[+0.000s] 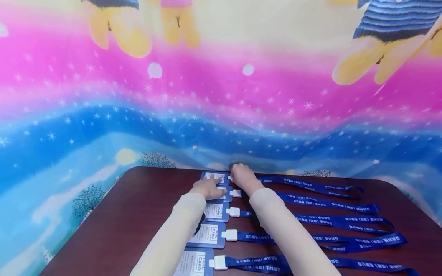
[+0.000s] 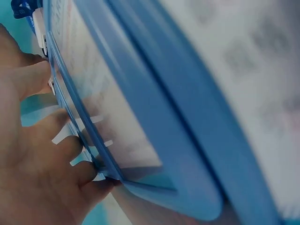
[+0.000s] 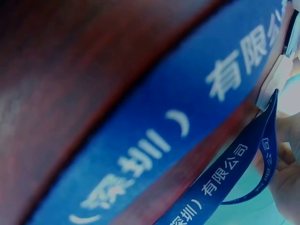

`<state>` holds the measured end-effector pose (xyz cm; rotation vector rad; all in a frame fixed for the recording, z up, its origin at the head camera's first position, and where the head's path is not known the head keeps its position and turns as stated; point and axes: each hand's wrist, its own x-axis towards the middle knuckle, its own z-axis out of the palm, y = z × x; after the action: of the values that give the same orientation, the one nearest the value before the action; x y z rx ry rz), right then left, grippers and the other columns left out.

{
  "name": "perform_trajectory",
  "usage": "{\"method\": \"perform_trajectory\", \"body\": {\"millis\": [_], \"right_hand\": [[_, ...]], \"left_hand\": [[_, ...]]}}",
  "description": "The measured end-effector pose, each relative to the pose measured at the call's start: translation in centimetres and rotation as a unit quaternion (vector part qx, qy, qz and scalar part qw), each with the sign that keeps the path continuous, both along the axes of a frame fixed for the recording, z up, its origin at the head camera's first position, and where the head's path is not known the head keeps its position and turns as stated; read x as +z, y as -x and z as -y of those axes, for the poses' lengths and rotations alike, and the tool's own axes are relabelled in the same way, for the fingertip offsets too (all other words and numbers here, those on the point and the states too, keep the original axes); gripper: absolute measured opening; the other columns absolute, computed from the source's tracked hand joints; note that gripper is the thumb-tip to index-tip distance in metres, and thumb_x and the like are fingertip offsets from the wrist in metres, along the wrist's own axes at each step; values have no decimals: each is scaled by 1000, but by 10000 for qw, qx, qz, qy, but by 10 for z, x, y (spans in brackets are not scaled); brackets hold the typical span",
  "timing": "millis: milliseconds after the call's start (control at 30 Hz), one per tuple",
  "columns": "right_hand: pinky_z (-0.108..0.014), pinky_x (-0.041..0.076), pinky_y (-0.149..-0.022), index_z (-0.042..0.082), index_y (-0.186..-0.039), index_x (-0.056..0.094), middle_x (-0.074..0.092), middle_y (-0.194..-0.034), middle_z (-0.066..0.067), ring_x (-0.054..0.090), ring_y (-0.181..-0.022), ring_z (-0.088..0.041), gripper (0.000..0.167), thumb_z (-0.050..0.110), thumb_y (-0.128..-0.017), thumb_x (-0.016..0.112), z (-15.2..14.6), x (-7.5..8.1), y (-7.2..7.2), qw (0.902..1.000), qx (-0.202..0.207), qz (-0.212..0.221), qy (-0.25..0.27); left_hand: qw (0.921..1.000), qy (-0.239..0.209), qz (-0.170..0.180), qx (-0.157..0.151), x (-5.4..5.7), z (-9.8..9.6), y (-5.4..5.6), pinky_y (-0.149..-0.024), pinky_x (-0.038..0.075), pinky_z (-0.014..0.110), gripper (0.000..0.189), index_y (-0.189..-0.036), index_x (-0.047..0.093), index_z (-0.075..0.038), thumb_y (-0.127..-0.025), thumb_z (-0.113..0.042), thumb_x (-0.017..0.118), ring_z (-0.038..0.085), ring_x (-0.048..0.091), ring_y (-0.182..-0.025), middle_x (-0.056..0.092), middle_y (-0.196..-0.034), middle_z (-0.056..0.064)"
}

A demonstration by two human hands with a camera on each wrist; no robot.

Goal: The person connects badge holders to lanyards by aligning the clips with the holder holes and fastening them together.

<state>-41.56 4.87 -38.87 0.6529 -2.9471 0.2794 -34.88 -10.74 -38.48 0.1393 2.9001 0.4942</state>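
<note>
Blue-framed card holders lie in a column on the table, each with a white clip and a blue lanyard. My left hand point(image 1: 206, 188) is spread over the two farthest, its straight fingers reaching onto the farthest card holder point(image 1: 224, 176) and its thumb across the second card holder point(image 1: 229, 196). In the left wrist view its fingertips point(image 2: 70, 146) meet a holder's edge. My right hand point(image 1: 244, 177), fingers curled, pinches the farthest lanyard point(image 1: 304, 183) at its clip end, hiding most of the clip. In the right wrist view its fingers point(image 3: 285, 129) are beside a white clip point(image 3: 275, 80).
Nearer card holders point(image 1: 215, 211) continue down the column toward me, their lanyards point(image 1: 359, 240) stretched out to the right under my right forearm. The dark red-brown table point(image 1: 138, 214) ends at a colourful printed backdrop point(image 1: 214, 92) behind both hands.
</note>
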Motion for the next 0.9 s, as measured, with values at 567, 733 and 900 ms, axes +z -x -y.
{"method": "perform_trajectory", "body": {"millis": [567,733,900], "right_hand": [[-40,58,-72,3,-91,71,68,-86,-12,68,-77,-26,7,7,-94,66,-4,11,-21,9962,-286,-281,-768],[-41,57,-79,5,-108,71,69,-100,-12,68,-90,-27,14,11,-97,63,2,13,-22,9921,-162,59,-1240],[-43,55,-81,11,-107,73,69,-106,-7,65,-89,-22,18,23,-99,61,7,22,-22,9906,-162,550,-1238]], "left_hand": [[9994,98,209,-271,2,-18,-6,-112,31,51,71,-155,36,-27,-92,-56,55,33,19,-148,21,-163,8],[9994,-7,202,-291,7,-13,-4,-112,31,51,57,-153,41,-24,-101,-46,47,35,26,-146,27,-161,10],[9997,66,-158,-178,13,2,-1,-110,32,55,50,-151,44,-16,-104,-34,48,33,29,-145,30,-159,13]]}}
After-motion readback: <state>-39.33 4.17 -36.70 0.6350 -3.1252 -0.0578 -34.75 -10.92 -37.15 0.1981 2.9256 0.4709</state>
